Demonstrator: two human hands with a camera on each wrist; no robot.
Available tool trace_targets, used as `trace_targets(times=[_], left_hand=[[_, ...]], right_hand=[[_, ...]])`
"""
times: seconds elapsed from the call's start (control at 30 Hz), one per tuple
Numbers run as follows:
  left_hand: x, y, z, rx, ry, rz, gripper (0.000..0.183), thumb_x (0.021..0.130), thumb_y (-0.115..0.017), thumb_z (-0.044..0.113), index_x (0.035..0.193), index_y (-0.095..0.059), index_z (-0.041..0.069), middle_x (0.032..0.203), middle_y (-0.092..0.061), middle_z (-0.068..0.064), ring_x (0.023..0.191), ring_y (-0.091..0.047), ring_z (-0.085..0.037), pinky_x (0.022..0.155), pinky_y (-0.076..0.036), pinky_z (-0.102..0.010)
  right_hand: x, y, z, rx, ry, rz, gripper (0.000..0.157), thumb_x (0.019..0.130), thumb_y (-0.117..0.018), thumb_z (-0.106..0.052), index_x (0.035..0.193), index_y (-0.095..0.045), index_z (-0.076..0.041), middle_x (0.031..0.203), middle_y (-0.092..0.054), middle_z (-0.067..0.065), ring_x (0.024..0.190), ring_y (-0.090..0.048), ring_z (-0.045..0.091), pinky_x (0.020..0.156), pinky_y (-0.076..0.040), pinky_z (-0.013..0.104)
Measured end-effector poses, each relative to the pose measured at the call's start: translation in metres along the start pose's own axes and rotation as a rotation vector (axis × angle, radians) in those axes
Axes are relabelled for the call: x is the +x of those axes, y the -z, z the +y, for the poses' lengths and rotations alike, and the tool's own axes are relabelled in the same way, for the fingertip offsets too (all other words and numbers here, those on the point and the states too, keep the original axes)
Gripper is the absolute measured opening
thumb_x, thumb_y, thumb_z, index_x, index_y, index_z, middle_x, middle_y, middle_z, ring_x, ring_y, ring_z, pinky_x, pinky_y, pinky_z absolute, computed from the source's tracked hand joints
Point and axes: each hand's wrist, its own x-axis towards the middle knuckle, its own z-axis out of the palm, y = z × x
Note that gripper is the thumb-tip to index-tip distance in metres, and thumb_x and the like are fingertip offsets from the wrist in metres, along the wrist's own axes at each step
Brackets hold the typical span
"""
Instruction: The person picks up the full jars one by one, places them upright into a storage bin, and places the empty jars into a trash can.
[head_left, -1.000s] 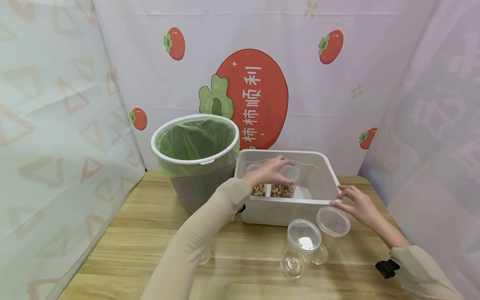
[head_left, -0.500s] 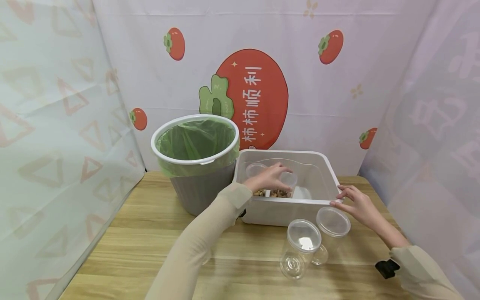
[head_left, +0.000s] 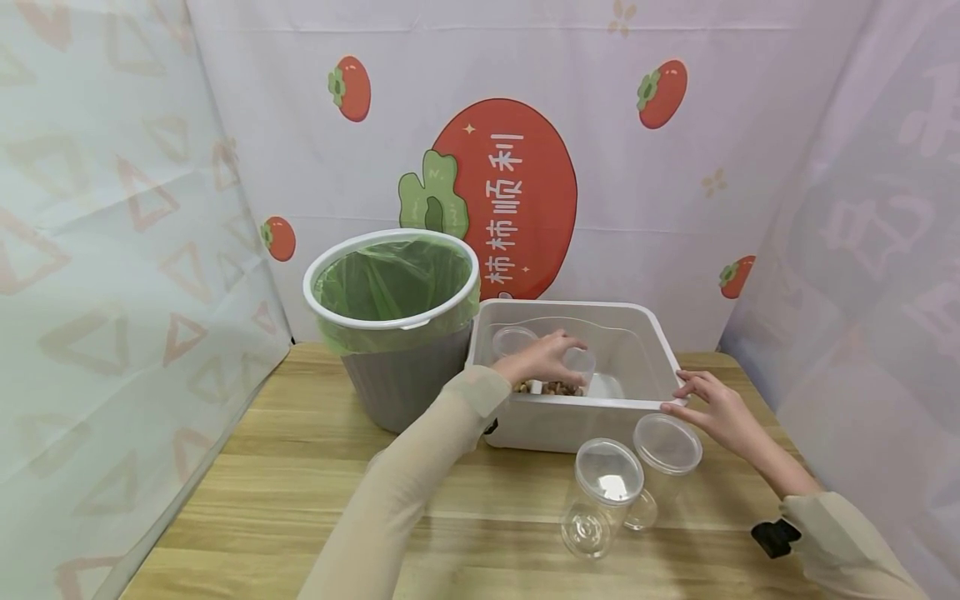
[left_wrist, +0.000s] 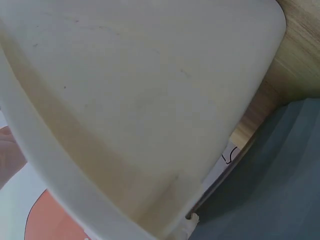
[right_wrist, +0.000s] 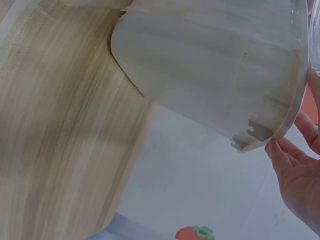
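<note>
My left hand (head_left: 542, 357) reaches into the white plastic tub (head_left: 570, 425), fingers and thumb curled around a clear plastic jar (head_left: 580, 362). Beneath that hand, nuts (head_left: 561, 388) show in pale-walled sections, partly covered by it and the tub's front rim. Another clear round container (head_left: 512, 340) sits in the tub's back left. My right hand (head_left: 712, 408) grips the tub's rim at the front right corner. In the right wrist view, fingers (right_wrist: 280, 155) bend against that rim. The left wrist view mostly shows the tub's outer wall (left_wrist: 150, 100).
Two clear lidded jars (head_left: 609, 473) stand on the wooden table (head_left: 495, 533) in front of the tub. Left of the tub is a grey bin (head_left: 408, 379) lined with a green bag (head_left: 390, 279). Patterned curtains (head_left: 637, 208) enclose the back and sides.
My left hand has lowered deeper into the tub along with the clear jar, covering more of the nuts. The right hand stays on the rim.
</note>
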Motion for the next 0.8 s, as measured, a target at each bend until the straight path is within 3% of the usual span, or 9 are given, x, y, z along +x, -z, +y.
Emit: trace_targets(times=[0.2,0.47,0.8], left_hand=[[0.000,0.001,-0.001,-0.011,0.031,-0.020,0.059,0.074,-0.069,0.033,0.126,-0.048,0.014,0.119,-0.046,-0.006,0.108,-0.045,-0.017,0.087,-0.039,-0.026],[-0.006,0.009,0.000,0.027,0.020,0.000,0.048,0.081,-0.064,0.030,0.124,-0.051,0.012,0.121,-0.049,-0.006,0.112,-0.045,-0.017,0.092,-0.037,-0.027],[-0.035,0.035,0.013,-0.009,-0.039,-0.016,0.035,0.085,-0.059,0.025,0.118,-0.056,0.012,0.118,-0.052,-0.005,0.110,-0.047,-0.016,0.091,-0.038,-0.027]], right_hand=[[0.002,0.003,-0.001,0.011,-0.006,-0.029,0.019,0.068,-0.074,-0.015,0.075,-0.060,-0.005,0.108,-0.053,0.026,0.093,-0.054,0.044,0.077,-0.041,0.052],[0.010,0.015,-0.004,-0.023,-0.010,-0.155,0.027,0.074,-0.070,-0.019,0.089,-0.061,0.002,0.110,-0.051,0.031,0.095,-0.052,0.048,0.077,-0.041,0.055],[0.012,0.029,-0.018,-0.095,0.111,-0.167,0.022,0.073,-0.069,-0.009,0.091,-0.061,0.000,0.095,-0.061,0.019,0.088,-0.056,0.040,0.070,-0.045,0.050]])
